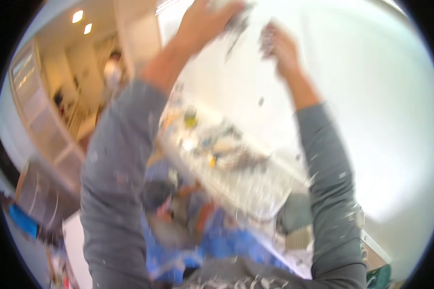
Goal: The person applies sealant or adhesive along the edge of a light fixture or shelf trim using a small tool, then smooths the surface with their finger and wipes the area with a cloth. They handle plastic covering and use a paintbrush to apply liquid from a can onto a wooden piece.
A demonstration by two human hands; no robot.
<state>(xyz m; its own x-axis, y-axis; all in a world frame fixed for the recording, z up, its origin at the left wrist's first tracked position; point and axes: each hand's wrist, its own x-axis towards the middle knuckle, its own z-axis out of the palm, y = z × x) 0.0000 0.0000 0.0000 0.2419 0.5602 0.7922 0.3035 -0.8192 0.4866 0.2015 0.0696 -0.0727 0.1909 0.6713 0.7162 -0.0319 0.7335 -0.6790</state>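
Both arms in paint-flecked grey sleeves are raised before a white wall [371, 96]. My left hand [207, 21] is high at the top edge, fingers closed around a dark, blurred object [238, 21] with a thin part hanging down. My right hand [279, 45], lower and to its right, has curled fingers with white flecks; whether it grips something is unclear through the blur.
A white counter [279, 188] below carries blurred items and a yellow-green container [190, 118]. Blue sheeting [212, 236] lies beneath. At left are a brown barrel-like container [43, 192] and an opening into a lit room with a person [112, 72].
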